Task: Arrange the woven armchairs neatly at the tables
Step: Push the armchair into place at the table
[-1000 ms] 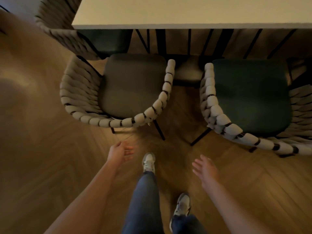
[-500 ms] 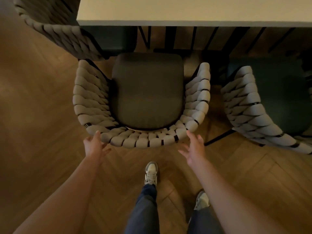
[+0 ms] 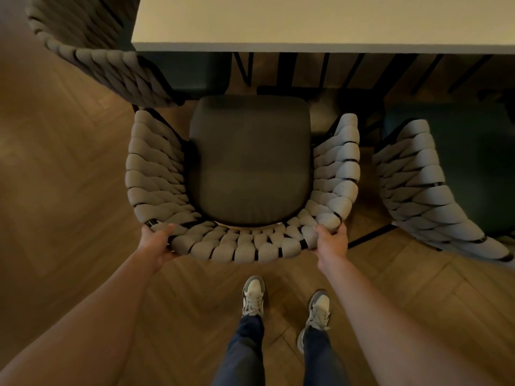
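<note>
A woven armchair (image 3: 239, 246) with a dark grey seat cushion stands directly in front of me, facing the pale table (image 3: 320, 23). Its seat front lies just short of the table edge. My left hand (image 3: 156, 243) grips the left rear corner of its curved woven back. My right hand (image 3: 331, 240) grips the right rear corner. Both hands are closed around the rim.
A second woven armchair (image 3: 423, 190) with a dark green seat stands close on the right, angled. A third woven armchair (image 3: 106, 68) sits at the table's left end. Black table legs show under the tabletop. Herringbone wood floor (image 3: 55, 190) lies left and behind; my feet are just behind the chair.
I stepped left to stand behind the grey-seated chair. Both hands, open and apart from it before, have closed on the rear corners of its back.
</note>
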`<move>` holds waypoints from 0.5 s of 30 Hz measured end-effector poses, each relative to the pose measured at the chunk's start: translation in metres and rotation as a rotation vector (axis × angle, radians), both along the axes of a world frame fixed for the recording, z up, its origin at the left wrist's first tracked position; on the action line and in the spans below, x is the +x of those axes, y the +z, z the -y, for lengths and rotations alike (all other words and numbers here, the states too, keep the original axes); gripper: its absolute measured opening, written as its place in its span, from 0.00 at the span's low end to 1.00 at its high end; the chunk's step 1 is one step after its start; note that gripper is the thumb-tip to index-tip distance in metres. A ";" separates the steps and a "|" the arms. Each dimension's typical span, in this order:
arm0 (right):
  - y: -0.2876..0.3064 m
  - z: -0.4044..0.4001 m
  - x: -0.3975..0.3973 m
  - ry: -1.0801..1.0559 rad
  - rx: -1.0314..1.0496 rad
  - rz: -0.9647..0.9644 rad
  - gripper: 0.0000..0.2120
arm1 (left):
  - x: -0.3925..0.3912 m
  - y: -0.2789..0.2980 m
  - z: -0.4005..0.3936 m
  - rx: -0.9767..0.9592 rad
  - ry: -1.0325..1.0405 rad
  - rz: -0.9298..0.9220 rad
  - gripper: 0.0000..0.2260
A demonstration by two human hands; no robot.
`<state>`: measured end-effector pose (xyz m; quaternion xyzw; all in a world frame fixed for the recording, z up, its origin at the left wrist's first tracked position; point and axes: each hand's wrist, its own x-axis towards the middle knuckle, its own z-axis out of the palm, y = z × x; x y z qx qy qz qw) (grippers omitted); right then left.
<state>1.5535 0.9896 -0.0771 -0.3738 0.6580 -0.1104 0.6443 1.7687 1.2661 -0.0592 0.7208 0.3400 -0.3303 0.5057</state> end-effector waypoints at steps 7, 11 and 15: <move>-0.001 0.027 -0.027 -0.004 -0.027 -0.030 0.33 | -0.033 0.000 0.020 -0.023 0.011 -0.017 0.26; -0.004 0.044 -0.049 -0.004 -0.018 -0.048 0.33 | -0.052 -0.001 0.038 -0.055 -0.006 -0.022 0.27; -0.005 0.061 -0.067 0.001 -0.028 -0.032 0.32 | -0.068 -0.002 0.053 -0.066 -0.013 -0.004 0.28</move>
